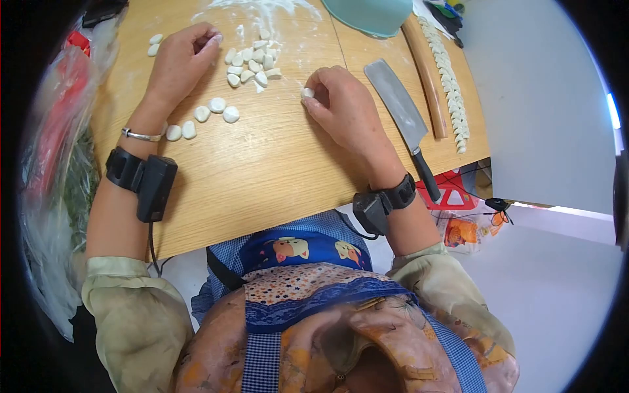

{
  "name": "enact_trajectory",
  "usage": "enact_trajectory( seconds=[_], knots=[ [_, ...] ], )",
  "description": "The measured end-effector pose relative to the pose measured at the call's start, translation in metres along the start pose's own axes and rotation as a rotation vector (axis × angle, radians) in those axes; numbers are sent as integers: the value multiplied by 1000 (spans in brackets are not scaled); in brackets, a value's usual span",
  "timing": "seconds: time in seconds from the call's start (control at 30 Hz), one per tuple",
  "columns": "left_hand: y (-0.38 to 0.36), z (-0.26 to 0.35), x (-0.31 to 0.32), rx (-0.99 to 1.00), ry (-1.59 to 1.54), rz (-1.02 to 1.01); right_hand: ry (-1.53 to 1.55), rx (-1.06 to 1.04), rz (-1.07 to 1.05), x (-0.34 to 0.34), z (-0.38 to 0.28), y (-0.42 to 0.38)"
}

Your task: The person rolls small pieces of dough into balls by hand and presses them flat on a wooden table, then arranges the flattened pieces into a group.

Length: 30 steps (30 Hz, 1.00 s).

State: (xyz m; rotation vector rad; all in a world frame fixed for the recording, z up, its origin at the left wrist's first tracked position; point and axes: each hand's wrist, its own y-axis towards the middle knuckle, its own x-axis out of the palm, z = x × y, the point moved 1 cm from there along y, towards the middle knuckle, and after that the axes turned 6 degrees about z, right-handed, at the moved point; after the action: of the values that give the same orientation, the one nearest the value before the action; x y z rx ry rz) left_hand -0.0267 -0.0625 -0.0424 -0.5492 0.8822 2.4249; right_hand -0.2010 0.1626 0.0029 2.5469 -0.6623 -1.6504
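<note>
My right hand [347, 108] is closed in a pinch on a small white dough piece [307, 93], just above the wooden table [275, 177]. My left hand [183, 59] has its fingers curled together, with flour on the fingertips; what they hold, if anything, I cannot make out. Between the hands, toward the far side, lies a pile of small cut dough pieces [253, 64]. Nearer to me are several flattened round dough pieces [217, 105]. Two more dough pieces [154, 44] lie left of my left hand.
A cleaver [398, 101] with a black handle lies right of my right hand, its handle past the table edge. Beyond it are a wooden rolling pin [424, 72] and a long row of dough pieces [449, 85]. A pale green bowl [373, 14] stands at the back. Plastic bags [59, 170] crowd the left.
</note>
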Motion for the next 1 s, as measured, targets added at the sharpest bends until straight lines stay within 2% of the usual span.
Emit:
enact_trajectory(
  seconds=[0.23, 0.37, 0.47, 0.53, 0.57, 0.63, 0.73, 0.87, 0.93, 1.0],
  knots=[
    [0, 0, 0, 10, -16, 11, 7, 61, -18, -7, -6, -3],
    [1, 3, -2, -15, 19, -3, 29, 24, -42, -9, -5, -2],
    [0, 1, 0, 7, 14, 13, 34, 63, -145, -11, -5, 3],
    [-1, 0, 0, 34, 8, 25, 174, -52, 101, -3, 1, 16],
    [0, 1, -1, 19, 13, 9, 172, -50, 104, 5, 6, 24],
    [1, 3, -2, 8, 19, -9, -34, -263, 318, 22, 12, 39],
    [0, 5, -2, -36, -6, -30, -189, -299, 285, 39, 14, 46],
    [0, 4, -1, 5, -20, 17, -192, -308, 298, 41, 18, 46],
    [0, 5, -1, 8, -32, 31, 42, -213, 242, 35, 23, 51],
    [0, 6, -1, 1, -35, 19, -21, -232, 243, 38, 21, 47]
  ],
)
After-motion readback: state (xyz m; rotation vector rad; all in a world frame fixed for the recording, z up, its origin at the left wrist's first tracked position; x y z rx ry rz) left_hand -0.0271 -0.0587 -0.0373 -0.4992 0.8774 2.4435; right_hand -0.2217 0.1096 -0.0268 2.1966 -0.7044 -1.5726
